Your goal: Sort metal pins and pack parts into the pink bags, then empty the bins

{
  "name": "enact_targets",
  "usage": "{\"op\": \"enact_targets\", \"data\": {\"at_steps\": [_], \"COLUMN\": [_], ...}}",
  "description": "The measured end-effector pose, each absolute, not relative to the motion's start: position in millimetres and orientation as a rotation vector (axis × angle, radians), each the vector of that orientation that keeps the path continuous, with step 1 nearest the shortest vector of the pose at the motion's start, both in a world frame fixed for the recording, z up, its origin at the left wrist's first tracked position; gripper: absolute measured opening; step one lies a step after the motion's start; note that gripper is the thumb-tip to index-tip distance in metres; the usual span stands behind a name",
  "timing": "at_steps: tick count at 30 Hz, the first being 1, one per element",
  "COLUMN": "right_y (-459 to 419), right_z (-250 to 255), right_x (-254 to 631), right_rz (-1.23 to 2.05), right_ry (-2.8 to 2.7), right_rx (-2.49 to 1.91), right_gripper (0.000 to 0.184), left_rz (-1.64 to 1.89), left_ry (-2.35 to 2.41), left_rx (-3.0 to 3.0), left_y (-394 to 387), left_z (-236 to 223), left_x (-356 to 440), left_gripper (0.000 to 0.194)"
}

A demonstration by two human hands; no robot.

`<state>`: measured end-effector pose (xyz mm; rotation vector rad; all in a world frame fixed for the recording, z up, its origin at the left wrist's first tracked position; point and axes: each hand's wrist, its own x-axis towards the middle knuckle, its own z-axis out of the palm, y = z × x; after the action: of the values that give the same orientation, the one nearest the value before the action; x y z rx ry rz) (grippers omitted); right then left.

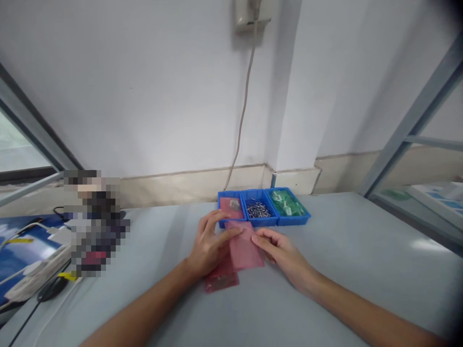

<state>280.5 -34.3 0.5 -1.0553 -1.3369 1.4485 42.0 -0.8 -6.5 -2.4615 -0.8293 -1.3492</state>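
Observation:
Both hands grip a pink plastic bag [247,250] above the table. My left hand [210,243] pinches its upper left edge, thumb on top. At the bag's right edge, my right hand [280,250] pinches it between thumb and curled fingers. Below and partly behind it lies another pink bag [222,282] with something dark inside that I cannot make out. Just beyond my hands stand three blue bins in a row: the left bin [221,224] holds a pink bag, the middle bin [262,223] small metal pieces, the right bin [294,220] green-and-white packets.
A white cable [246,96] runs down the wall from a socket box [249,17] to behind the bins. At the left lie a power strip [36,274], cables, a black mouse [53,289] and a pixelated patch. Metal frame posts [408,125] border the table [325,270].

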Motion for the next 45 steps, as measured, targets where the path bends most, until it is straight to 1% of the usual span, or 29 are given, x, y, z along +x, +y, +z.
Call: {"op": "enact_targets", "data": {"at_steps": [4, 7, 8, 12, 18, 19, 22, 23, 24, 27, 29, 33, 36, 39, 42, 45], "right_y": [-33, -32, -32, -32, -32, -32, -31, -30, -30, -29, -29, -29, -27, -26, -27, -31], "right_z": [-3, -2, -2, 0, 2, 2, 1, 0, 0, -1, -1, -1, -2, -4, -7, -11], "right_x": [280, 281, 282, 284, 284, 284, 284, 284, 284, 284, 284, 283, 287, 290, 289, 284], "right_rz": [1.387, 1.304, 1.297, 1.283, 1.136, 1.116, 1.09, 1.089, 1.091, 1.092, 1.083, 1.014, 0.941, 0.883, 0.837, 0.798], "right_ry": [-1.26, -1.28, -1.3, -1.352, -1.446, -1.454, -1.458, -1.452, -1.446, -1.42, -1.413, -1.371, -1.291, -1.237, -1.225, -1.27], "right_rx": [-1.068, -1.021, -0.999, -0.998, -1.028, -1.03, -1.03, -1.024, -1.016, -1.001, -1.006, -1.072, -1.135, -1.172, -1.191, -1.191], "right_gripper": [0.042, 0.04, 0.039, 0.037, 0.027, 0.026, 0.026, 0.026, 0.027, 0.027, 0.027, 0.035, 0.039, 0.039, 0.041, 0.039], "left_rz": [-1.343, -1.347, -1.353, -1.341, -1.382, -1.405, -1.498, -1.514, -1.506, -1.389, -1.336, -1.381, -1.584, -1.669, -1.655, -1.547], "left_ry": [-0.842, -0.922, -0.967, -1.132, -1.163, -1.17, -1.228, -1.23, -1.206, -1.046, -0.966, -1.028, -1.239, -1.379, -1.438, -1.435], "left_rx": [-2.521, -2.565, -2.58, -2.673, -2.624, -2.606, -2.591, -2.595, -2.609, -2.678, -2.717, -2.637, -2.472, -2.378, -2.394, -2.517], "left_y": [1, 3, 3, 3, 1, 1, -1, -2, -2, -5, -5, 3, 17, 29, 36, 40], "left_z": [-5, -6, -7, -7, -11, -12, -17, -17, -16, -11, -8, -6, -5, -3, 0, 4], "left_x": [41, 41, 42, 44, 46, 47, 47, 47, 47, 48, 49, 46, 38, 27, 23, 27], "left_gripper": [0.029, 0.01, 0.006, 0.018, 0.019, 0.024, 0.057, 0.062, 0.061, 0.037, 0.028, 0.029, 0.026, 0.027, 0.028, 0.027]}}
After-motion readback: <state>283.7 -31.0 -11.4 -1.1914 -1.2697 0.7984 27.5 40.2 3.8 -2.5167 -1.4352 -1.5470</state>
